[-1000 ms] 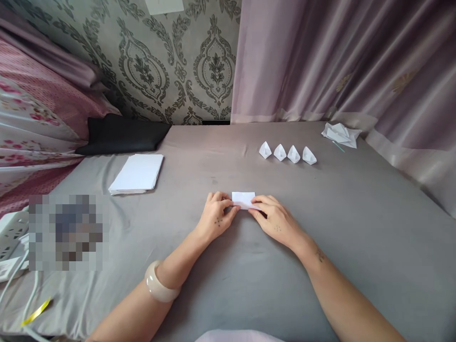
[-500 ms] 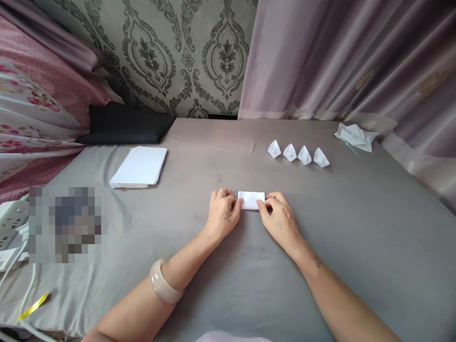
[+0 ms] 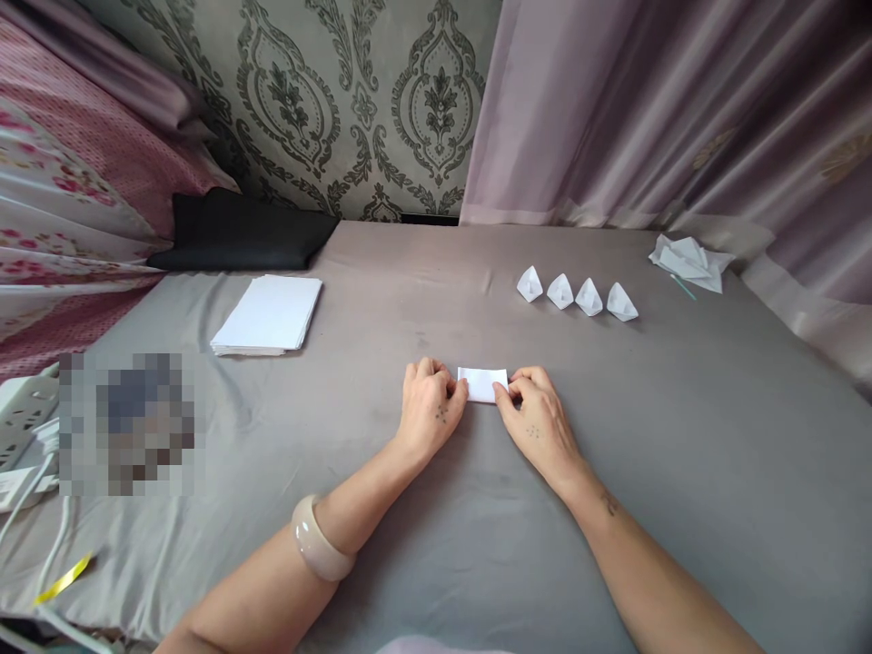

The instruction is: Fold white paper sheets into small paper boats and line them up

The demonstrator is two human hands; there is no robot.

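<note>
A small folded white paper rectangle [image 3: 483, 383] lies flat on the grey cloth surface [image 3: 436, 509] in the middle of the view. My left hand [image 3: 429, 413] pinches its left edge with thumb and fingertips. My right hand [image 3: 535, 420] pinches its right edge the same way. A pale bangle sits on my left wrist. Beyond the hands, to the right, several small folded white paper boats [image 3: 576, 296] stand in a row.
A stack of white paper sheets [image 3: 268, 314] lies at the back left, beside a black cushion [image 3: 238, 232]. Crumpled white paper scraps [image 3: 689, 262] sit at the far right by the mauve curtain. A white power strip [image 3: 24, 418] and cables lie at the left edge.
My right hand slid from lying over the paper to gripping its right edge. The view shifted slightly, so everything sits a little further right in the frame.
</note>
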